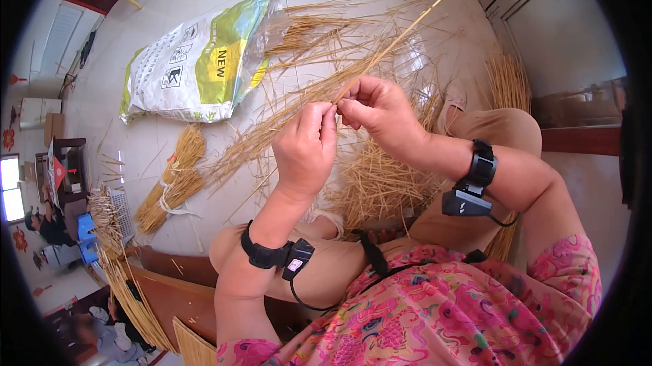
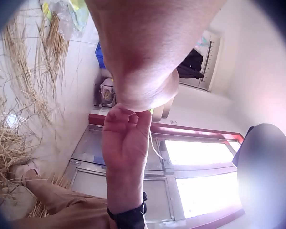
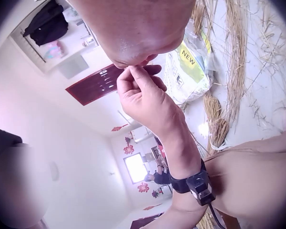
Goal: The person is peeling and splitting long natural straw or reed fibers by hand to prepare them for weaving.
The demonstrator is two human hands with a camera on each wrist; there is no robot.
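Observation:
A long straw stalk (image 1: 424, 14) runs from between my two hands toward the upper right of the head view. My left hand (image 1: 302, 145) pinches its lower end between thumb and forefinger. Close beside it, my right hand (image 1: 386, 113) grips the stalk, thumb and curled fingers meeting near the left fingertips. The left wrist view shows the right hand (image 2: 126, 138) with bent fingers, the near left hand covering the pinch point. In the right wrist view the left hand's (image 3: 148, 102) thumb and forefinger come together, and the near right hand hides most of the stalk.
Loose straw (image 1: 380, 182) is heaped on the floor between my legs. Beyond lies a white and green bag (image 1: 180, 67) with straw at its mouth. A tied straw bundle (image 1: 173, 179) lies to the left, and another bundle (image 1: 508, 84) leans by the door at right.

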